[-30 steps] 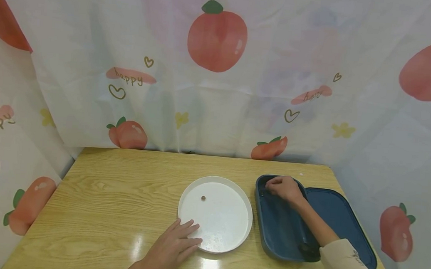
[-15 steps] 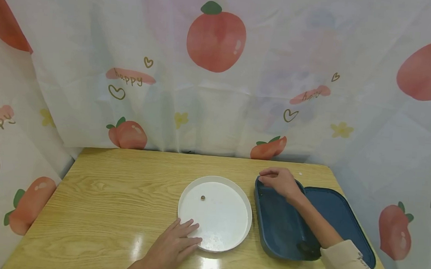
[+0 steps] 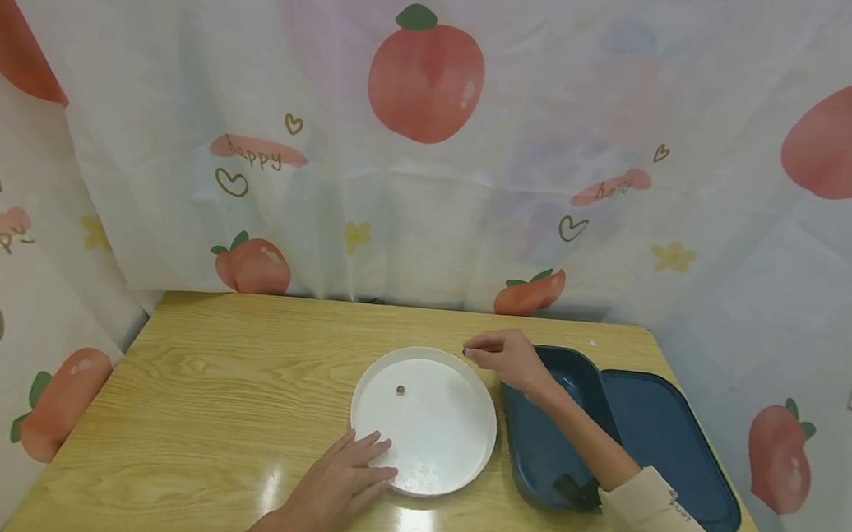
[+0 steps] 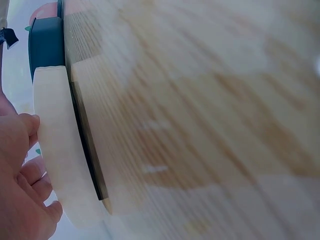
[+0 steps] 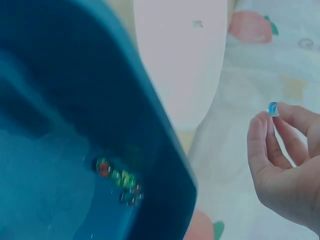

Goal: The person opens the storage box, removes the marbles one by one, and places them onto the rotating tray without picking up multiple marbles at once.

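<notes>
Between thumb and fingertips my right hand (image 3: 512, 361) pinches a blue-and-clear glass marble (image 5: 273, 108), held above the far right rim of a round white tray (image 3: 440, 436). One small marble (image 3: 400, 390) sits on the tray, left of its middle. My left hand (image 3: 344, 479) rests with spread fingers on the tray's near left rim; in the left wrist view its fingertips (image 4: 52, 212) lie by the tray's side wall. A deep blue bin (image 3: 550, 452) stands just right of the tray, partly behind my right forearm. Several coloured marbles (image 5: 120, 176) lie at the bin's end.
A flat blue lid or tray (image 3: 669, 448) lies right of the bin, near the right edge of the wooden table (image 3: 239, 385). Printed cloth (image 3: 430, 200) hangs behind the table and along its sides.
My right hand has come up out of the bin with the marble and moved left, over to the white tray's far right edge. My left hand has stayed on the rim.
</notes>
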{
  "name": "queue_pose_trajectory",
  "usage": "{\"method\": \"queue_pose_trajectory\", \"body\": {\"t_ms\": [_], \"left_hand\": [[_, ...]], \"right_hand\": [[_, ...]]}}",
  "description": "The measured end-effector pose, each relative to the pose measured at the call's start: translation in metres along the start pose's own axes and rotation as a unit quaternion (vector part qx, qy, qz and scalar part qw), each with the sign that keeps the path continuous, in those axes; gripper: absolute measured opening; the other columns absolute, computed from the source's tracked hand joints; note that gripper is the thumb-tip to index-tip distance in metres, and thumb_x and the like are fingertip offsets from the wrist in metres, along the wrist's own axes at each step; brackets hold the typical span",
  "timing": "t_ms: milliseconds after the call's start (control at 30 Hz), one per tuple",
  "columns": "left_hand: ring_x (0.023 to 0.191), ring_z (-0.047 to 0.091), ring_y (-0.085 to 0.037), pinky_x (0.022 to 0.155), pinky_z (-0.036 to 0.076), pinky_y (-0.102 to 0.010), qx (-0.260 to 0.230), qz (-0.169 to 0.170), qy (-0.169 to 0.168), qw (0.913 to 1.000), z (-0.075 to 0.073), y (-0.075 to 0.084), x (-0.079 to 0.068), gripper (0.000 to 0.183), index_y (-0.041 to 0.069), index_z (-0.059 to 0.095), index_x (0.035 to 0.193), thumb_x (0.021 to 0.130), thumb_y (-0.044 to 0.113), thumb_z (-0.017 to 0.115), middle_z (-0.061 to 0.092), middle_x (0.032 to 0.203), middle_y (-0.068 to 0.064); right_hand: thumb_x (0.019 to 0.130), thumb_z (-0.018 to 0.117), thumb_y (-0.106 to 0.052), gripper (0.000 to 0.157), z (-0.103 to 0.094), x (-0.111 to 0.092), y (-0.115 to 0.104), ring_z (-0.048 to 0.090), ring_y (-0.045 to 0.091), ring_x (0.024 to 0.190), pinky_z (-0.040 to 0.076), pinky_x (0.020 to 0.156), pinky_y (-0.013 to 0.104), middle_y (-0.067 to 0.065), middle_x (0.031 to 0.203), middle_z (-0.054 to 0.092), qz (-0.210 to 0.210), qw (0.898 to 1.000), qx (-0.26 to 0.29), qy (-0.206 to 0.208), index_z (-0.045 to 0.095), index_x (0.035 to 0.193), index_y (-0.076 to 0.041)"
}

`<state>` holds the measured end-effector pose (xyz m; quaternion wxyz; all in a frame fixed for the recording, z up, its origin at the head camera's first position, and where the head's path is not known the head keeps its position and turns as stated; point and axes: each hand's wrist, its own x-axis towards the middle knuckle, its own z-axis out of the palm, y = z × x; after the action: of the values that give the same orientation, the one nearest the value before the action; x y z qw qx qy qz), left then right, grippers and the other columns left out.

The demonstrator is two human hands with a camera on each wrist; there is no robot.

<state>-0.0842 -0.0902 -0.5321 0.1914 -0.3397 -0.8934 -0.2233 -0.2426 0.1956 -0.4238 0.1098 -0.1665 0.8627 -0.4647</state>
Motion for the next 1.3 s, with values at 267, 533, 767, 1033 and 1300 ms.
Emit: {"method": "queue_pose_trajectory", "body": {"t_ms": [267,533,767,1033,1300], "left_hand": [[0.125,0.058,-0.027,0.104,0.043,-0.055,-0.003,-0.004,-0.009,1.0,0.002,0.0,-0.001,0.018,0.019,0.08,0.106,0.089,0.023,0.076,0.067,0.128,-0.008],[0.125,0.058,-0.027,0.103,0.043,-0.056,-0.01,-0.009,-0.011,0.9998,0.002,0.002,-0.003,0.018,0.02,0.079,0.106,0.089,0.023,0.075,0.067,0.128,-0.008],[0.125,0.058,-0.027,0.103,0.044,-0.056,-0.006,-0.006,-0.007,0.9999,0.001,0.001,-0.003,0.017,0.019,0.08,0.105,0.089,0.023,0.076,0.067,0.128,-0.008],[0.125,0.058,-0.026,0.103,0.044,-0.055,0.0,0.003,-0.004,1.0,0.001,0.0,-0.001,0.017,0.02,0.08,0.105,0.089,0.023,0.076,0.067,0.128,-0.008],[0.125,0.058,-0.027,0.103,0.044,-0.055,0.002,0.005,-0.005,1.0,0.0,-0.001,0.0,0.017,0.02,0.08,0.105,0.089,0.023,0.076,0.067,0.128,-0.008]], "right_hand": [[0.095,0.068,-0.011,0.023,0.03,0.007,-0.006,0.069,0.032,0.097,0.056,0.085,0.052,0.01,0.103,0.072,0.002,1.0,0.003,-0.018,0.072,0.113,0.003],[0.094,0.07,-0.01,0.02,0.055,0.015,-0.001,0.069,0.021,0.09,0.058,0.081,0.042,0.003,0.094,0.072,0.014,0.999,0.007,-0.03,0.073,0.109,0.002],[0.091,0.072,-0.008,0.014,0.072,0.02,0.004,0.066,0.017,0.087,0.056,0.074,0.033,0.001,0.09,0.071,0.024,0.999,-0.005,-0.027,0.075,0.102,-0.001],[0.088,0.074,-0.007,0.006,0.086,0.024,0.011,0.065,0.016,0.083,0.054,0.069,0.029,-0.001,0.085,0.07,0.028,0.999,-0.038,-0.021,0.075,0.094,-0.005],[0.085,0.075,0.0,0.007,0.098,0.022,0.017,0.063,0.012,0.076,0.052,0.067,0.026,-0.003,0.079,0.07,0.043,0.997,-0.065,-0.019,0.075,0.089,-0.007]]}}
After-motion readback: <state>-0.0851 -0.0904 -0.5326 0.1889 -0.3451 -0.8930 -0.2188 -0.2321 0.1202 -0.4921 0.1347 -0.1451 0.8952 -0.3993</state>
